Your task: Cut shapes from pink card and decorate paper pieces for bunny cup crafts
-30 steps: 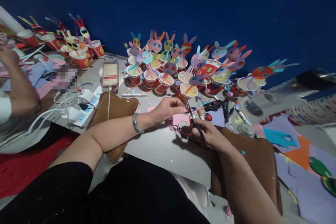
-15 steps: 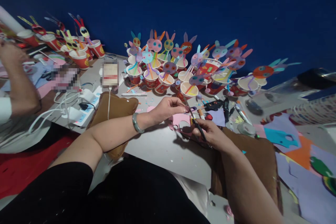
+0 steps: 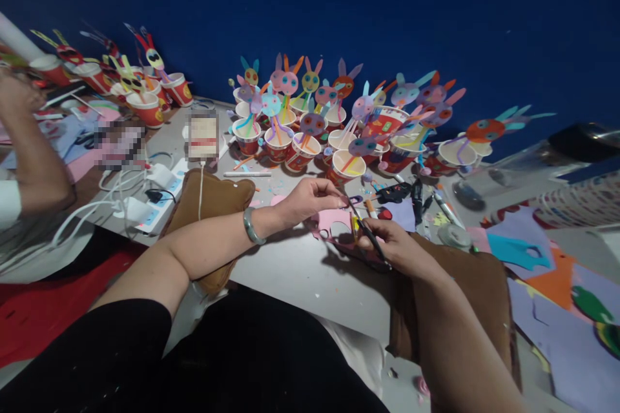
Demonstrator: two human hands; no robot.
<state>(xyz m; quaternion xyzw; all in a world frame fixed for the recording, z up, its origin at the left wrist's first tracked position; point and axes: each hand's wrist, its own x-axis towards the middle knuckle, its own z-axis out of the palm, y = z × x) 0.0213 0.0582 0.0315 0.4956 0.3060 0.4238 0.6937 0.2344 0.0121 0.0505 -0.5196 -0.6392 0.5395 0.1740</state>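
Note:
My left hand (image 3: 312, 202), a bangle (image 3: 252, 227) round its wrist, is closed in a pinch on a small dark piece of paper (image 3: 345, 201), mostly hidden by the fingertips. In my right hand (image 3: 394, 246) is a pair of dark-handled scissors (image 3: 372, 237), blades pointing up and left to the pinched piece. The blades look nearly together. Under the hands lies a pink paper sheet (image 3: 322, 222) with round holes cut out of it.
Paper cups (image 3: 300, 156) with paper rabbit figures stand along the blue wall. Brown cushions (image 3: 477, 297) lie under both forearms. A power strip (image 3: 167, 197) with cables is at left, near another person's arm (image 3: 41, 148). Coloured sheets (image 3: 552, 335) and a tape roll (image 3: 454, 237) are at right.
The scissors have closed: their handles and blades stood wider apart before and now lie nearly in one line. My left hand stays almost still, pinching at the blade tips.

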